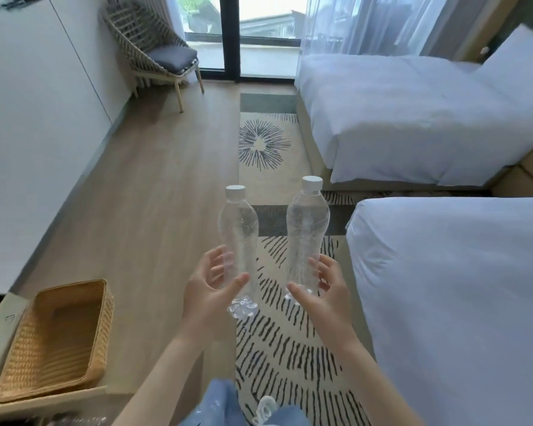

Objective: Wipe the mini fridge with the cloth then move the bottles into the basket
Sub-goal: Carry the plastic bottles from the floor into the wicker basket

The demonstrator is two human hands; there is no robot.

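Gripping one clear plastic white-capped bottle [238, 238] in left hand [210, 290], second such bottle [307, 232] in right hand [328, 290]; held upright, right of tan wicker basket [103, 321], presumably for lowering in.

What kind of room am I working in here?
Most likely a hotel guest room: two made-up white beds, the near bed and the far bed, and a woven chair beside a glass door with sheer curtains.
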